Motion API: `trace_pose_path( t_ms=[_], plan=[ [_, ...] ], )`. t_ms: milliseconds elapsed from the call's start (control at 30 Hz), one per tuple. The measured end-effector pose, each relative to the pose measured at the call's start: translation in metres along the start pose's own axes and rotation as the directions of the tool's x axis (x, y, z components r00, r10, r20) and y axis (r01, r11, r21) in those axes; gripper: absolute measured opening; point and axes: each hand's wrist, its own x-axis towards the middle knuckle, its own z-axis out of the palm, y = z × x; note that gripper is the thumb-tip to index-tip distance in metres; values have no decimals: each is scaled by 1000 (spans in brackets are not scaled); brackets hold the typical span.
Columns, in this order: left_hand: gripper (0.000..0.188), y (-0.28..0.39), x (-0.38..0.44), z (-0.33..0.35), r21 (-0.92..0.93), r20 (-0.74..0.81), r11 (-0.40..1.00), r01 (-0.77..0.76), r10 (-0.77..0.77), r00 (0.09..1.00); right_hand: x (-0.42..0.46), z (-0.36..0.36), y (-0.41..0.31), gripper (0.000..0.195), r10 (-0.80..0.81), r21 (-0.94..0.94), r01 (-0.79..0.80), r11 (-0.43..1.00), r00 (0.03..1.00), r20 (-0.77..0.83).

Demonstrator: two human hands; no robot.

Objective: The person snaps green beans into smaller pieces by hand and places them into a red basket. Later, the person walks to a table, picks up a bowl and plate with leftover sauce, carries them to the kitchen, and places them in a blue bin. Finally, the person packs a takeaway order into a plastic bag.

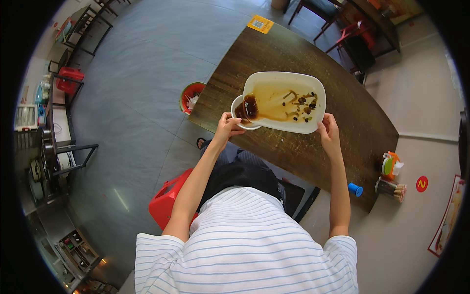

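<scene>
My right hand [328,130] grips the lower right corner of a white rectangular dish [284,101]. Brown sauce coats its bottom, with a dark pool at the left end and black beans and greenish scraps at the right. My left hand [227,128] holds the rim of a small white bowl [251,127] with dark brown liquid in it. The dish's left end overlaps the bowl and hides part of it. Both are over the dark wooden table [257,55]; whether the bowl rests on it, I cannot tell.
A red bin [192,88] with waste inside stands by the table's left corner. A red plastic stool [170,198] is at my left. Chopsticks in a holder [390,189], a tissue box [391,165] and a blue cylindrical container [355,189] stand along the wall. An orange card [260,24] lies at the far corner.
</scene>
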Motion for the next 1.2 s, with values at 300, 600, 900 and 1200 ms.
trace_pose_path(
  t_ms=[300, 600, 900, 1200],
  plan=[
    [37, 28, -30, -95, -149, -125, 970, -194, 177, 976, 35, 87, -83, 32, -126, 229, 43, 972, 924, 362],
    [37, 80, -117, -252, -164, -433, 934, -318, 221, 874, 54, 271, -150, 58, -71, 201, -127, 971, 651, 756],
    [31, 67, -245, -409, -216, -833, 764, -608, 181, 523, 40, 518, -239, 64, 88, -51, -175, 983, 212, 973],
    [34, 54, -329, -571, -217, -961, 559, -800, 19, 274, 5, 784, -299, 59, -1, 12, 60, 998, -177, 984]
  ],
)
